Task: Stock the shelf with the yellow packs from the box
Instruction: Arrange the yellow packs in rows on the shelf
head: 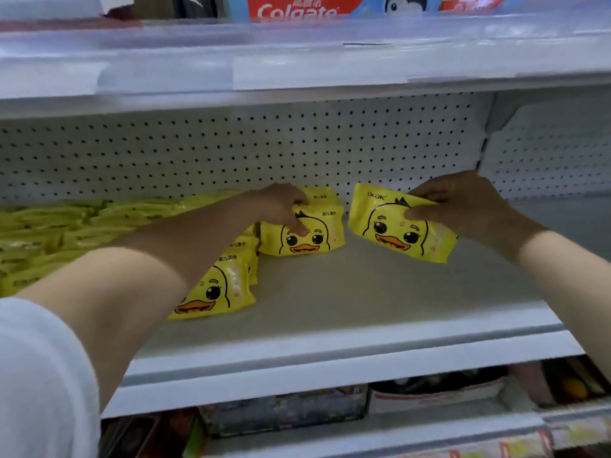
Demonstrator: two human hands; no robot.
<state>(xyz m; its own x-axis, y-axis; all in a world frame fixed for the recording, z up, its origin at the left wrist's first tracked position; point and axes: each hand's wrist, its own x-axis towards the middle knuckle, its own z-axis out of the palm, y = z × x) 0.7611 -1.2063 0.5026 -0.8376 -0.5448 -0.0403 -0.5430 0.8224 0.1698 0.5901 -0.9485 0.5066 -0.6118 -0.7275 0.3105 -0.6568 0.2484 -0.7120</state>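
Yellow packs with a duck face fill the left part of the white shelf (363,292). My left hand (281,206) grips the top of an upright yellow pack (307,236) near the back wall, thumb on its front. My right hand (463,206) pinches another yellow pack (396,226) by its upper edge and holds it tilted just above the shelf, to the right of the first. A row of standing packs (218,285) runs forward under my left forearm. The box is not in view.
A mass of yellow packs (59,233) lies at the far left of the shelf. A pegboard back wall (264,150) closes the rear. Toothpaste boxes (297,8) stand on the shelf above. Other goods (429,391) sit on the shelf below.
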